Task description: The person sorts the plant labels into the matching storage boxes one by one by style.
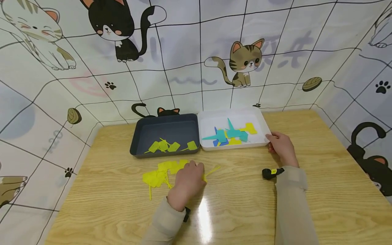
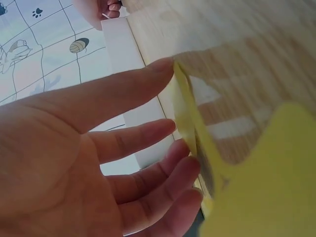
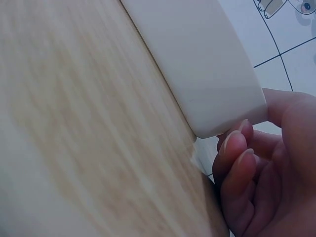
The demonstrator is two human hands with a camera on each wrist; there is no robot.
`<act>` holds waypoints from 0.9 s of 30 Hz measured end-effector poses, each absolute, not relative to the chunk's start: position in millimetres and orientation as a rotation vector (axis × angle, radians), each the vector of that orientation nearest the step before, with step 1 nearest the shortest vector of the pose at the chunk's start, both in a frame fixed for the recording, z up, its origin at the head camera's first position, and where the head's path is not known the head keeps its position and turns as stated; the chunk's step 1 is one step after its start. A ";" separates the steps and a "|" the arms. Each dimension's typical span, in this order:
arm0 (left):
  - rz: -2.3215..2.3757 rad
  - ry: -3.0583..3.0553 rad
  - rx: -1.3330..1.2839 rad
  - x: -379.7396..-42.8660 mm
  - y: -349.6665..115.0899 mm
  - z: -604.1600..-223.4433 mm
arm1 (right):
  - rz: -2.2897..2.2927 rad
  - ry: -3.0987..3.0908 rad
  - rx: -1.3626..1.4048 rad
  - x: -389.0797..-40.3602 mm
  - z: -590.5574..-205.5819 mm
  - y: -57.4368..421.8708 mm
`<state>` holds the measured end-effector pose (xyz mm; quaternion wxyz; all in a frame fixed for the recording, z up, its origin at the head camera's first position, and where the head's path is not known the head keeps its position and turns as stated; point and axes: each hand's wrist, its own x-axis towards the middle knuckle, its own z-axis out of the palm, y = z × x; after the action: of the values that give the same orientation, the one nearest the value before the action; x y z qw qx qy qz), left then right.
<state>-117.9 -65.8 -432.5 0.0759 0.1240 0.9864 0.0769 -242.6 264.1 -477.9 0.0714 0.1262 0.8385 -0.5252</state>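
Note:
My left hand (image 1: 189,179) is at the yellow heap in front of the trays, and in the left wrist view its thumb and fingers pinch the edge of a thin yellow plastic tag (image 2: 183,111). A thin yellow strip (image 1: 213,170) pokes out to the right of that hand. More yellow tags (image 1: 154,178) with narrow stems lie heaped on the table, partly hidden by the hand. With thumb at the rim and fingers curled by the wall, my right hand (image 1: 282,148) grips the right end of the white tray (image 1: 211,117). Teal tags (image 1: 235,133) with pointed stems lie inside, among blue and yellow ones.
Left of the white tray, and right against it, stands a dark grey tray (image 1: 166,126) with several yellow tags (image 1: 163,145) in its front half. Behind both trays rises a wall sheet (image 1: 183,78) printed with cats. A black wrist strap (image 1: 269,173) sits by the right sleeve.

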 end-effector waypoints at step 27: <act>0.605 2.966 0.181 -133.7 -99.4 -422.1 | -1.581 2.494 0.423 -242.5 -476.9 263.1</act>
<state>-133.7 -99.4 -422.1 0.0547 0.0595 0.9766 0.1994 -242.5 263.1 -476.9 0.0790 0.1413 0.8335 -0.5283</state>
